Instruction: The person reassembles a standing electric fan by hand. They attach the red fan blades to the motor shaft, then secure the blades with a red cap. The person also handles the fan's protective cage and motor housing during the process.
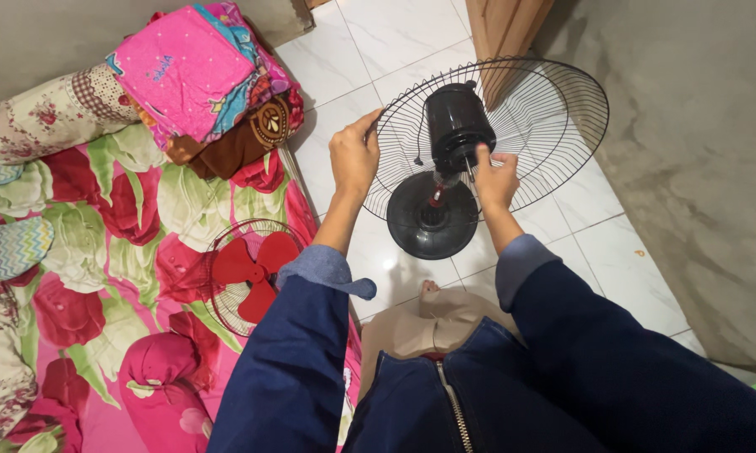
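Far left I see floral mattress (101,252), folded pink cloth pile (198,75); red blade set in front guard (248,273) lies on mattress edge. My left hand (354,158) grips rim of black rear fan guard (554,109), fingers curled round wire. My right hand (495,178) pinches at black motor housing (455,126), fingers narrow. Fan stands on white tile floor (395,42) over round base (432,220).

Black fan grille (554,109), red fan blade (255,273), floral sheet (118,243)
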